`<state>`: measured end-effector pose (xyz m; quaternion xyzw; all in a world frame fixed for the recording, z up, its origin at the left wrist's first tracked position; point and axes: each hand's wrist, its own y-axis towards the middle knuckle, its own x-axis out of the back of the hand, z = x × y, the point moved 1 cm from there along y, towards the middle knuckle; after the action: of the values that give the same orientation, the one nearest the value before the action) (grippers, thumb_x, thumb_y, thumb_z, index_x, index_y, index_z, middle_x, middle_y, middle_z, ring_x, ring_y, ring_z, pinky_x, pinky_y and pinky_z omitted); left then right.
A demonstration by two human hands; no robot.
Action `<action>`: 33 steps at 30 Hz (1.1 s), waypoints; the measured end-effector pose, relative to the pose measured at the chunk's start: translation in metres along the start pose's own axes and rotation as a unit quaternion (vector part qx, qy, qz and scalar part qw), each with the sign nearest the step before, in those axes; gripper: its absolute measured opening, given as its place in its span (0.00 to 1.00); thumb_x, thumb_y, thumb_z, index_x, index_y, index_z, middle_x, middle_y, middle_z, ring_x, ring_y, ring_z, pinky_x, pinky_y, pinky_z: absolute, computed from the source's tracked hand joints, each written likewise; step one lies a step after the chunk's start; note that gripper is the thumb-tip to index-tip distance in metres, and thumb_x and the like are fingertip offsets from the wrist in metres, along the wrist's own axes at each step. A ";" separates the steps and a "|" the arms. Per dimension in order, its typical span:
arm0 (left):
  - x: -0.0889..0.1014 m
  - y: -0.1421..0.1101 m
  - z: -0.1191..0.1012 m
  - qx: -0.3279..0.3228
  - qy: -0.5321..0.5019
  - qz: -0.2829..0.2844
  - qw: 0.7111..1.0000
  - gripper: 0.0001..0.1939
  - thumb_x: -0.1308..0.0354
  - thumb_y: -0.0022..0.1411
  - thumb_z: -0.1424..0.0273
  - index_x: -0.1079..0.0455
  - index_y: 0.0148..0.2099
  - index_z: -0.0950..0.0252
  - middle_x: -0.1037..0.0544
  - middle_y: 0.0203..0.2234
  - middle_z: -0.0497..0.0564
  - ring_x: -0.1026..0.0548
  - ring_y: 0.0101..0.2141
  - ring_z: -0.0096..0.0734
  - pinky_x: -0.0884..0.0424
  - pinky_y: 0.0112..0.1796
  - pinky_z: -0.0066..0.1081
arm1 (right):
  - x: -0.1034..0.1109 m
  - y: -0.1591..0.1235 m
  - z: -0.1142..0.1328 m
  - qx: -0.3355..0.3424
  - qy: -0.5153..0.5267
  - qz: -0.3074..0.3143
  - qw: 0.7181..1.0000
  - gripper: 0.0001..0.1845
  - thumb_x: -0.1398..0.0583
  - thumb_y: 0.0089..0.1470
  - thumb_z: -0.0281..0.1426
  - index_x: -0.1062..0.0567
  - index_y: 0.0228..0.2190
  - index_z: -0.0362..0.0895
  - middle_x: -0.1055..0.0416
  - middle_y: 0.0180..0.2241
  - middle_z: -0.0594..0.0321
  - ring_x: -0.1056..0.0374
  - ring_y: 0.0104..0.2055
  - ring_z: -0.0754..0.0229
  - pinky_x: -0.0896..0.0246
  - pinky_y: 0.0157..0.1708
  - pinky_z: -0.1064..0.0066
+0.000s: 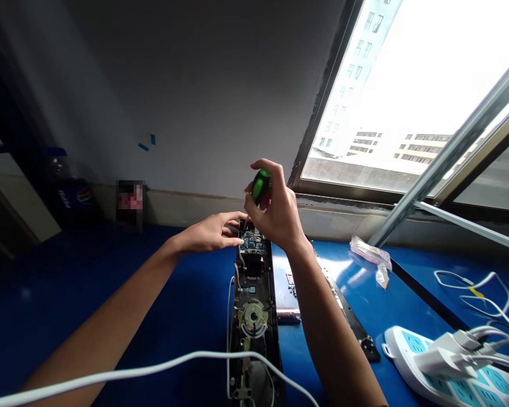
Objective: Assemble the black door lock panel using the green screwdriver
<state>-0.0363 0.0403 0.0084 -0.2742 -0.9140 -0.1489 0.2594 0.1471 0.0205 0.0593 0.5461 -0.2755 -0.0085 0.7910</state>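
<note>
My right hand point(275, 206) is closed around the green and black handle of a screwdriver point(261, 185). The screwdriver's shaft points down at the far end of a circuit board point(254, 243); its tip is hard to make out. That board sits in an opened long black soundbar housing point(274, 294), which also holds a round speaker driver point(253, 316) and thin wires. My left hand point(210, 233) grips the housing's far left edge, thumb beside the board and fingers over the far end.
A white cable point(186, 357) crosses the front over the housing. On the right lie small screws point(292, 289) on a flat shiny box point(282, 265), a long black panel point(356, 333), a plastic packet point(369, 252) and a power strip point(449, 373). A Pepsi bottle point(70, 192) stands back left.
</note>
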 end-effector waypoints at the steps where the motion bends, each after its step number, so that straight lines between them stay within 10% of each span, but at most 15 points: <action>1: 0.000 0.000 -0.001 0.001 0.000 -0.001 1.000 0.35 0.32 0.59 0.63 0.36 0.66 0.59 0.25 0.60 0.58 0.25 0.59 0.49 0.27 0.58 0.47 | 0.002 0.000 0.000 -0.004 0.003 0.000 1.000 0.27 0.42 0.61 0.25 0.38 0.59 0.51 0.28 0.36 0.65 0.37 0.27 0.63 0.32 0.31 0.67; 12: -0.002 0.001 -0.003 -0.001 -0.015 -0.002 1.000 0.37 0.31 0.58 0.65 0.37 0.67 0.61 0.28 0.63 0.60 0.26 0.60 0.50 0.28 0.59 0.48 | 0.016 0.002 0.008 -0.007 0.067 0.106 0.992 0.30 0.44 0.59 0.23 0.41 0.61 0.51 0.26 0.38 0.65 0.36 0.27 0.67 0.35 0.29 0.71; 18: -0.001 0.000 -0.005 0.002 0.006 -0.015 1.000 0.36 0.32 0.58 0.64 0.36 0.67 0.59 0.23 0.58 0.58 0.26 0.60 0.49 0.28 0.59 0.47 | 0.020 0.003 0.003 -0.043 -0.047 -0.023 0.998 0.16 0.35 0.57 0.30 0.31 0.46 0.48 0.29 0.32 0.66 0.37 0.27 0.64 0.35 0.31 0.68; 24: 0.001 0.000 -0.001 0.002 0.010 -0.005 1.000 0.36 0.31 0.58 0.61 0.36 0.67 0.58 0.26 0.62 0.57 0.25 0.59 0.49 0.27 0.58 0.47 | 0.022 0.002 0.015 -0.006 -0.041 0.044 0.998 0.32 0.42 0.53 0.19 0.36 0.58 0.50 0.28 0.44 0.62 0.35 0.33 0.63 0.34 0.34 0.68; 29: 0.001 0.002 0.004 -0.004 0.020 -0.009 1.000 0.36 0.31 0.59 0.61 0.36 0.67 0.57 0.26 0.62 0.57 0.25 0.59 0.49 0.28 0.59 0.47 | 0.023 0.003 0.019 -0.010 -0.080 0.020 0.997 0.17 0.38 0.59 0.28 0.30 0.50 0.49 0.28 0.38 0.64 0.36 0.32 0.63 0.36 0.33 0.68; 33: 0.001 0.001 0.003 -0.006 0.010 -0.003 1.000 0.36 0.32 0.59 0.62 0.36 0.67 0.58 0.26 0.62 0.58 0.25 0.59 0.48 0.28 0.59 0.46 | 0.022 0.003 0.020 -0.006 -0.056 0.030 0.998 0.26 0.42 0.55 0.21 0.33 0.54 0.49 0.28 0.43 0.62 0.35 0.34 0.63 0.35 0.34 0.69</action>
<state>-0.0379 0.0432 0.0067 -0.2716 -0.9112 -0.1575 0.2667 0.1566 -0.0023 0.0764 0.5314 -0.3357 -0.0172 0.7776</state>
